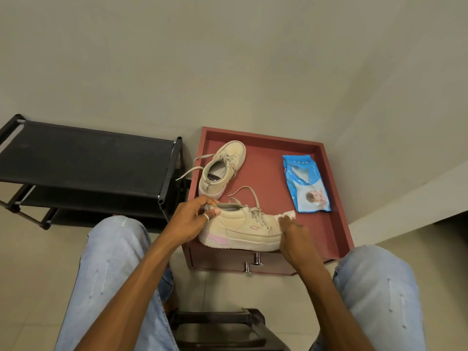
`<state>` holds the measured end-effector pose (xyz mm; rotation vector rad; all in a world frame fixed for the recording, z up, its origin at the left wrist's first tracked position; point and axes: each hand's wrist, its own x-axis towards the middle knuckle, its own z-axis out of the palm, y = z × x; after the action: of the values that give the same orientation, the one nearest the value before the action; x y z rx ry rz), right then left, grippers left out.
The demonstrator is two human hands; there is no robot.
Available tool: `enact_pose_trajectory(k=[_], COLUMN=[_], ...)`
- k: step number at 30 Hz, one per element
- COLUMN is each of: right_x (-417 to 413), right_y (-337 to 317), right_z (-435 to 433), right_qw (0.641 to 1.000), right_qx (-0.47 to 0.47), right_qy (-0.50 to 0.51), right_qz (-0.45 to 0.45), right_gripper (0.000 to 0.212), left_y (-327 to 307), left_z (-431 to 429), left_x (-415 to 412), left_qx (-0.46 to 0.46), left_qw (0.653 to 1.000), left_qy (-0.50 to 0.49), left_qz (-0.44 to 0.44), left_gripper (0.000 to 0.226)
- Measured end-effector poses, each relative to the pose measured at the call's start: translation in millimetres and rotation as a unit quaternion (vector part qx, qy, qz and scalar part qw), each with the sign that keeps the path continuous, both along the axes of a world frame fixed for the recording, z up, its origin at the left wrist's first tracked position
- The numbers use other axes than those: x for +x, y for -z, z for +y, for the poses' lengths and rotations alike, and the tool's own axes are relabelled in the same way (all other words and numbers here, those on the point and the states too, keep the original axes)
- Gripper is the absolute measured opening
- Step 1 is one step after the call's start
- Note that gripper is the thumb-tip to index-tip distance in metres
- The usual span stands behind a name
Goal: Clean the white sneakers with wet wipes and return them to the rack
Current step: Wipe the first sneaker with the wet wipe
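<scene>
Two off-white sneakers lie on a red-brown cabinet top [326, 224]. The near sneaker [243, 228], with a pink heel patch, lies sideways along the front edge. My left hand [193, 219] grips its heel collar. My right hand [291, 234] presses a white wet wipe [287, 214] against its toe. The far sneaker [222, 168] stands behind it, toe pointing to the wall, laces trailing left. A blue pack of wet wipes [305, 183] lies flat to the right. The black shoe rack [83, 163] stands left of the cabinet, its top shelf bare.
The cabinet has a raised rim and a drawer with metal handles [253, 262] facing me. My knees in light jeans flank it. A dark stool [220, 325] is under me. Pale walls close in behind and on the right, with tiled floor below.
</scene>
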<state>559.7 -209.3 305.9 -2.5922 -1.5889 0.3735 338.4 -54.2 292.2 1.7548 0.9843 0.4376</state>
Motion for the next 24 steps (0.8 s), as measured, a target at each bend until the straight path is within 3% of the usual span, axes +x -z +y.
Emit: enact_pose_trajectory(k=[4, 10, 16, 22, 24], right_x=[-31, -64, -98, -124, -126], right_y=[-13, -23, -9, -6, -3], right_z=[-4, -5, 22, 29, 28], right_qw=[0.999, 0.997, 0.99, 0.971, 0.964], right_qx=[-0.043, 0.072, 0.123, 0.194, 0.205], right_qy=[-0.018, -0.008, -0.074, -0.141, -0.167], right_qz=[-0.028, 0.017, -0.015, 0.012, -0.008], right_gripper=[0.044, 0.041, 0.06, 0.075, 0.072], left_y=[-1, 2, 0, -6, -8], left_z=[2, 4, 2, 2, 1], left_x=[0, 3, 7, 6, 6], left_qx=[0.002, -0.054, -0.112, -0.147, -0.153], left_qw=[1.0, 0.998, 0.991, 0.985, 0.983], left_qy=[-0.01, -0.035, -0.032, -0.026, -0.026], left_qz=[0.004, -0.023, -0.071, -0.091, -0.095], left_gripper=[0.005, 0.007, 0.005, 0.015, 0.016])
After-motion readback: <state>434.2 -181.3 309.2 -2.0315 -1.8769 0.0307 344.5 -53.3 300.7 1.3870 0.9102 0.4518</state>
